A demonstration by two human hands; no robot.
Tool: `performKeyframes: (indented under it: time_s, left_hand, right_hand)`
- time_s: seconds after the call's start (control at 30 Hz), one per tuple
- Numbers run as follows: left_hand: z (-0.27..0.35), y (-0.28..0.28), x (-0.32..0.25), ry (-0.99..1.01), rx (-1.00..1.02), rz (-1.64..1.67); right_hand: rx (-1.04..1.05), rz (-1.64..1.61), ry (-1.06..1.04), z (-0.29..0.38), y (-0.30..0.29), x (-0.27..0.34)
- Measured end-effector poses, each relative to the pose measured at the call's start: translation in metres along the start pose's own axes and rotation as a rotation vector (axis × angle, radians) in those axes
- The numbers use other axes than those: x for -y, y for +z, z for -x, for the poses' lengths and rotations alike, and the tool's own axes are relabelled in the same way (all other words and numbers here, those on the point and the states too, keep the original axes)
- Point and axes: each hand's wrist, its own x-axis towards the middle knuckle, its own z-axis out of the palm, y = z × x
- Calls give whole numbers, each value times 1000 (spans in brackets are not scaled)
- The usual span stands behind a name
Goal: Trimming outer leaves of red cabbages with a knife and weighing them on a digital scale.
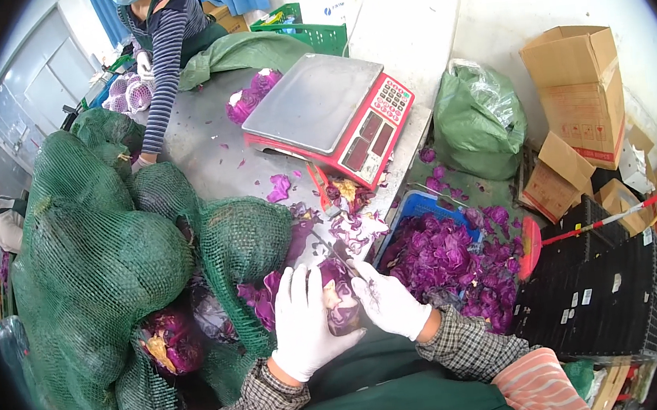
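Note:
A partly trimmed red cabbage (341,304) with pale cut patches lies between my gloved hands at the edge of the metal table. My left hand (309,322) holds its left side, fingers extended and thumb below it. My right hand (386,297) grips a knife (327,245) at the cabbage's upper right; its thin blade points up and left, and its handle is mostly hidden. Loose purple leaves (263,300) lie left of my left hand. Cut leaves (360,225) and red-handled pliers or cutters (322,188) lie beyond the knife.
Green mesh sacks of cabbages (101,244) crowd the left. A red scale (319,108) stands on the metal table (196,129). A blue crate (423,202) of leaves is at right, near black crates (592,292). A co-worker's striped sleeve (161,102) reaches toward the sacks.

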Motion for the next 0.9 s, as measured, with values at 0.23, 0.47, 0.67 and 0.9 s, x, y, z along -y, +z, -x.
performKeyframes:
  time_s: [0.23, 0.47, 0.67, 0.9]
  left_hand:
    - [48, 17, 9, 105, -261, 62]
    - [55, 32, 23, -118, -435, 269]
    - [17, 36, 8, -243, -502, 183]
    - [23, -8, -4, -151, -176, -148]
  right_hand:
    - [-101, -437, 468, 7, 6, -55]
    - [-576, -540, 570, 20, -85, -132]
    - [-155, -442, 292, 42, -16, -43]
    - [128, -413, 201, 10, -11, -7]
